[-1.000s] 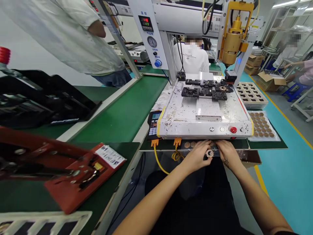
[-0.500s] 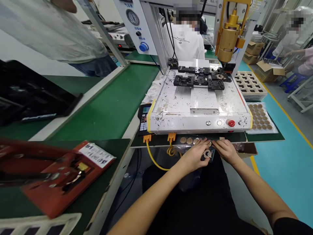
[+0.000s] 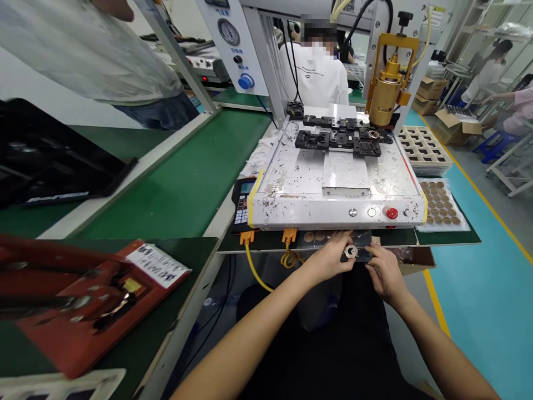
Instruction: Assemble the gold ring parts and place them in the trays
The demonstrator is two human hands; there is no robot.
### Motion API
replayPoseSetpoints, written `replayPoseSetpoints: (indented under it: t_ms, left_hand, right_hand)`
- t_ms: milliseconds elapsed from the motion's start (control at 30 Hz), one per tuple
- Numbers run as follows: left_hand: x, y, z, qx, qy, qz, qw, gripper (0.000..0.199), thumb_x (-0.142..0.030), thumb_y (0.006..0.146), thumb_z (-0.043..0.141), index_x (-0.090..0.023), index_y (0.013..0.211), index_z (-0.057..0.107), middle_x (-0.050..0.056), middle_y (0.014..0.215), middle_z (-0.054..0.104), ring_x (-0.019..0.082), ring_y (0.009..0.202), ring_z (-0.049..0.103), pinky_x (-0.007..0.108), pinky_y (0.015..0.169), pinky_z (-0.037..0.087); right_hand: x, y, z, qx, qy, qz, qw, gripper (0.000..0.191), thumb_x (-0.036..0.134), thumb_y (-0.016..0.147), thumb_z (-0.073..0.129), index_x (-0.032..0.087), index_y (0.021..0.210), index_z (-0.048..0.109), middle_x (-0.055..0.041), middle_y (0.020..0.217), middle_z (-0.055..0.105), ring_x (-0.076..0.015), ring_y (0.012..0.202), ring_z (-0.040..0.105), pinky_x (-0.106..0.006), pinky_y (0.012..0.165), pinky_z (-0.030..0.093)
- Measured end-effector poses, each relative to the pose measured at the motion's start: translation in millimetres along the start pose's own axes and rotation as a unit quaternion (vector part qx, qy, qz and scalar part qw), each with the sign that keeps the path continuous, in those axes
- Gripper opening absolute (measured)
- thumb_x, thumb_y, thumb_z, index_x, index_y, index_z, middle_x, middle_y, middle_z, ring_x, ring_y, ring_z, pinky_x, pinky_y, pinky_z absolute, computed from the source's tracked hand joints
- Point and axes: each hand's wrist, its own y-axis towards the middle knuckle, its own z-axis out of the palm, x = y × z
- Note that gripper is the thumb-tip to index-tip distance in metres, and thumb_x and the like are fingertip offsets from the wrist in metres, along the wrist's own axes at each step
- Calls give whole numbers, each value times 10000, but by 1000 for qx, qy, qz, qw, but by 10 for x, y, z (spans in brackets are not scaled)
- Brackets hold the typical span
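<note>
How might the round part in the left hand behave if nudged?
The round part looks small beside the left hand, so it is probably light. Its circular rim suggests it might roll if stood on edge.

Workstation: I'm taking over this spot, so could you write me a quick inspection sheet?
Surface: white machine bed scuffed, with dark marks.
Job's things: round part in the left hand; copper discs at the bench edge; black fixtures on the bed.
Clutter: crumpled cloth left of the machine.
Grippers: left hand holds the round part; right hand beside it, grip unclear.
Cables: yellow cable hangs from an orange plug below the bench edge.
Surroundings: person in white behind the machine; open carton to the right.
</note>
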Motion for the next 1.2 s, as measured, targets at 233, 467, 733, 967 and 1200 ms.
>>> replayPoseSetpoints:
  t_ms: [233, 467, 733, 967, 1200]
  left_hand:
    - [46, -97, -146, -16, 13, 28, 999, 316, -154, 858, 723, -229, 1151, 632, 150, 1421, 695, 338, 1383, 642, 497, 1168, 523]
    - [-53, -191, -122, -35, 85, 15, 996, 269, -145, 853, 713, -222, 1103, 649, 138, 1294, 737, 358, 1284, 653, 553, 1112, 503]
    - [-337, -226, -164, -113, -71, -63, 989, 266, -214, 869, 749, -217, 1116, 651, 120, 1241, 676, 313, 1188, 666, 504, 1069, 528]
    - [-633, -580, -281, -100, -547, -253, 791, 529, -272, 779, 946, -199, 1179, 607, 51, 1070, 779, 245, 993, 815, 376, 925, 648]
    - [-829, -792, -430, -155, -597, -283, 734, 596, -416, 852, 925, -153, 1335, 695, 133, 1214, 826, 296, 1190, 778, 459, 1098, 618]
  right_hand:
    - [-36, 384, 131, 8, 5, 57, 998, 151, 124, 1068, 487, 216, 1105, 601, -191, 1428, 699, -347, 1444, 600, -677, 1221, 441]
    - [-8, 387, 3, -66, 79, 151, 983, 67, 281, 1073, 592, 249, 1041, 640, -156, 1353, 719, -351, 1360, 630, -613, 1135, 508]
    - [352, 606, -404, -12, 240, 286, 928, 284, 471, 1079, 620, 253, 1220, 736, -41, 938, 766, -195, 730, 708, -313, 654, 590]
    - [676, 818, -500, 27, 337, 310, 889, 289, 478, 983, 752, 287, 1191, 812, -48, 975, 786, -203, 761, 693, -353, 679, 594]
    - [737, 864, -338, 39, 445, 390, 805, 365, 540, 833, 895, 220, 884, 727, 9, 628, 690, -152, 499, 595, -305, 513, 520]
